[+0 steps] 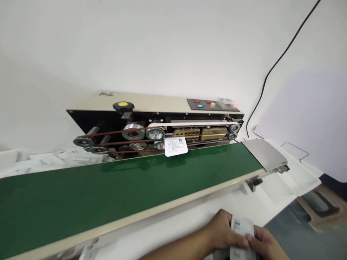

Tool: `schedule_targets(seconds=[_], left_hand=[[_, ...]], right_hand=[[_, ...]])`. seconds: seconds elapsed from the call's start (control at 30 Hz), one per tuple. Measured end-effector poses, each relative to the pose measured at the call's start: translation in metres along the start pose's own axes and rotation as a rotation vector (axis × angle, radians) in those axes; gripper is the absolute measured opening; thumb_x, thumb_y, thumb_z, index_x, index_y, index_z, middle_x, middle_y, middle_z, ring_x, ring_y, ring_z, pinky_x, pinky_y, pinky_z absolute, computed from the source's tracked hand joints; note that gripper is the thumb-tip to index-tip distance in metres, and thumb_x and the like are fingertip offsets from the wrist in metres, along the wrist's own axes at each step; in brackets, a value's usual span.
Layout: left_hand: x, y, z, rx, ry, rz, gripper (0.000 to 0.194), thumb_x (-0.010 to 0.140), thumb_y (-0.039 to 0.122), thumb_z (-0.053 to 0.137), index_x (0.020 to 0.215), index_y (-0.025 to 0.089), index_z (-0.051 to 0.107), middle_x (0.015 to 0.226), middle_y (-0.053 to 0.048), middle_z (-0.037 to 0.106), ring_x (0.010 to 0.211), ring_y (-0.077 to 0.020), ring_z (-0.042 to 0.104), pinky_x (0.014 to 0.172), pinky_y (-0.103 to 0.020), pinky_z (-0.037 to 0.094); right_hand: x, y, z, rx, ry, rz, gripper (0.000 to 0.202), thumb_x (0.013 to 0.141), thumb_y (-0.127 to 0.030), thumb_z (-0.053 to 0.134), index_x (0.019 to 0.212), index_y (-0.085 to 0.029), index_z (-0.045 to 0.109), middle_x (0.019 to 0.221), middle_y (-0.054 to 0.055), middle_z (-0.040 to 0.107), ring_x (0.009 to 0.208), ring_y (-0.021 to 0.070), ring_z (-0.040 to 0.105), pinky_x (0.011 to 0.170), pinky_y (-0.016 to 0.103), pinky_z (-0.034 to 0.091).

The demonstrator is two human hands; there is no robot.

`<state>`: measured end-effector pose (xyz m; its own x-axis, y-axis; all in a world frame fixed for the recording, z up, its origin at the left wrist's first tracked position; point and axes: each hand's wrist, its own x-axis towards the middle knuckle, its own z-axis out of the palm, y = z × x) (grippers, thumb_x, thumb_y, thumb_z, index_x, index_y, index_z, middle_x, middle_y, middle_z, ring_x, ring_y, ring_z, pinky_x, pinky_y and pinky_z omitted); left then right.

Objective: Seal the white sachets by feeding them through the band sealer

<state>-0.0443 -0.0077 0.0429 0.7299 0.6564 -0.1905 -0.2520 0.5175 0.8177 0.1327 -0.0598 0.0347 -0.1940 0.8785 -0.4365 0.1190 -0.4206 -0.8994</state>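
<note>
Near the bottom right, my left hand [223, 231] and my right hand [264, 242] grip a white printed packet [242, 224] between them, thumbs close together on its face. The packet's lower end runs to the frame's edge. Beyond the hands stands a sealing machine [162, 103] with belts, rollers and brass blocks. Another white printed packet [176, 147] hangs from its belts, over the green conveyor belt [130, 187].
A grey metal plate [264, 154] extends the conveyor's right end. Printed packets [78, 157] lie behind the belt at left. A black cable [282, 57] runs down the wall. A brown plastic stool [322, 209] stands at lower right.
</note>
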Motion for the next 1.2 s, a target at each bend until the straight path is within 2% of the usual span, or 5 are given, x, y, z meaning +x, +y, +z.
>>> schedule_targets(seconds=[0.2,0.4,0.67,0.83,1.2], left_hand=[[0.004,-0.005,-0.002,0.086,0.063,-0.058,0.042,0.037,0.034,0.082,0.068,0.009,0.069,0.066,-0.001,0.063,0.063,-0.0146,0.054,0.062,-0.027,0.043],[0.003,-0.002,-0.001,0.230,0.179,-0.161,0.033,0.037,0.025,0.077,0.064,0.012,0.063,0.063,0.002,0.058,0.061,-0.0121,0.049,0.059,-0.024,0.039],[0.012,-0.031,-0.017,0.323,0.186,-0.127,0.029,0.048,0.022,0.069,0.074,0.015,0.058,0.071,0.002,0.057,0.068,-0.0144,0.053,0.062,-0.025,0.041],[0.013,-0.032,-0.019,0.392,0.175,-0.172,0.034,0.048,0.021,0.072,0.080,0.017,0.061,0.074,0.003,0.057,0.066,-0.0137,0.053,0.062,-0.024,0.041],[0.016,-0.022,-0.019,0.415,0.219,-0.154,0.023,0.042,0.023,0.076,0.062,0.016,0.068,0.070,0.002,0.063,0.075,-0.0183,0.058,0.078,-0.030,0.042]], right_hand=[[-0.010,-0.029,-0.003,0.202,0.241,0.060,0.057,0.063,-0.058,0.076,0.092,-0.012,0.061,0.074,0.007,0.063,0.062,0.0224,0.059,0.058,0.028,0.045],[-0.019,-0.065,-0.029,0.107,0.353,-0.097,0.053,0.070,-0.060,0.072,0.093,-0.016,0.056,0.080,0.006,0.062,0.070,0.0234,0.059,0.058,0.030,0.048],[-0.019,-0.107,-0.048,0.065,0.422,-0.334,0.047,0.075,-0.060,0.067,0.080,-0.018,0.047,0.062,0.000,0.055,0.047,0.0142,0.053,0.040,0.019,0.041],[0.005,-0.144,-0.056,0.018,0.615,-0.499,0.045,0.069,-0.054,0.069,0.074,-0.019,0.042,0.053,-0.005,0.047,0.032,0.0064,0.037,0.029,0.014,0.028],[0.101,-0.222,-0.062,-0.059,0.485,-0.381,0.018,0.071,-0.019,0.064,0.085,-0.014,0.054,0.055,-0.001,0.050,0.034,0.0058,0.035,0.031,0.014,0.026]])
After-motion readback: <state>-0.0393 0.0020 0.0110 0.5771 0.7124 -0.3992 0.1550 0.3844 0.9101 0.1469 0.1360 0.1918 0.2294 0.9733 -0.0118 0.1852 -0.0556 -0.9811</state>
